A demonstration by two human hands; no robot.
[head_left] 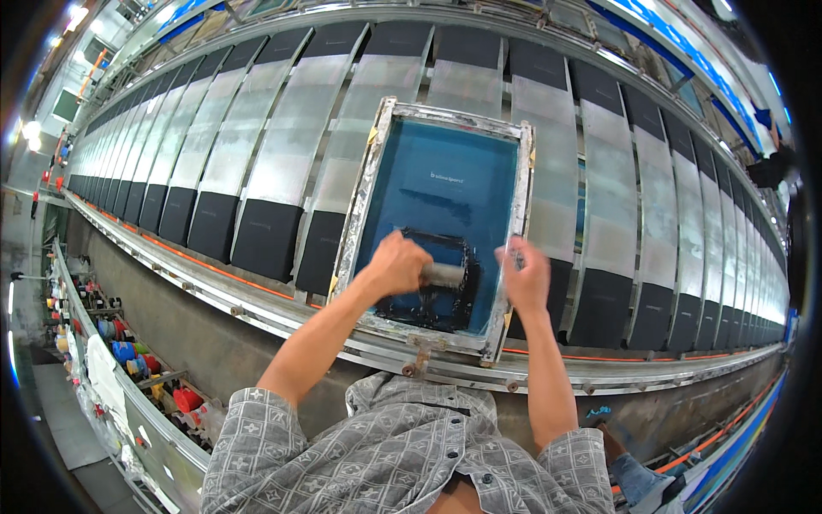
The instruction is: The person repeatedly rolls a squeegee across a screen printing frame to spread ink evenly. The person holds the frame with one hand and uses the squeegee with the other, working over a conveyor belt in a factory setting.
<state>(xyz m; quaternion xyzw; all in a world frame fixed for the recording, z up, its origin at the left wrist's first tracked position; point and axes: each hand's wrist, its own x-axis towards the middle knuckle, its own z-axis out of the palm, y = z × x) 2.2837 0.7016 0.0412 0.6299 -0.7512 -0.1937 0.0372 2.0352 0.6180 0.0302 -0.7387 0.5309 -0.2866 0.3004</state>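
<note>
A screen printing frame (525,171) with a blue mesh (445,150) lies tilted over the row of pallets in front of me. My left hand (398,264) is closed around a squeegee (447,275) on the lower half of the mesh. Dark ink (467,304) is smeared around the squeegee, and its blade is partly hidden. At the frame's right rail, my right hand (526,272) is curled over the edge, its fingers slightly blurred. A small pale printed mark shows on the upper mesh.
Long pallets (278,146) carrying dark fabric pieces (270,236) at their near and far ends stretch to both sides. A metal rail (300,321) runs along the table's near edge. Spools and containers (184,398) stand on a rack at lower left. Another person's leg (638,480) shows at lower right.
</note>
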